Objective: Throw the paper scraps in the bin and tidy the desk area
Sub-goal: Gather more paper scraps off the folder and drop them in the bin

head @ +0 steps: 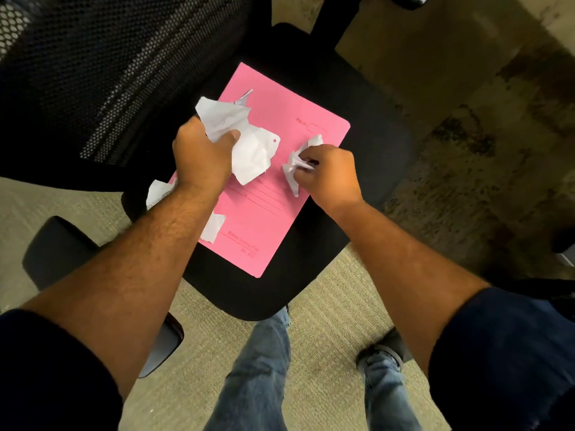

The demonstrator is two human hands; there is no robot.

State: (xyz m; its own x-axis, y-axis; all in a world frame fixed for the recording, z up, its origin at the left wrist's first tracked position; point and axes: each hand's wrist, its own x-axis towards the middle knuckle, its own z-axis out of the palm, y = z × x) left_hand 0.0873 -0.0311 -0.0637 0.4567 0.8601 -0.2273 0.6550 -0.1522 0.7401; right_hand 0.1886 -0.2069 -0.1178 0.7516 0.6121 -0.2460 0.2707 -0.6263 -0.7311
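Paper scraps gathered from the chair seat

A large crumpled scrap (249,144) is gripped by the left hand (202,157), a smaller one (295,169) pinched by the right hand (326,175), above a pink folder (280,213); loosely held pieces could be dropped, and two scraps (214,227) lie uncollected.

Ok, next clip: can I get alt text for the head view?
Seen from above, a person's left hand grips a large crumpled paper scrap and the right hand pinches a smaller scrap, both over a pink file folder lying on a black office chair seat. Two more scraps lie at the folder's left edge.
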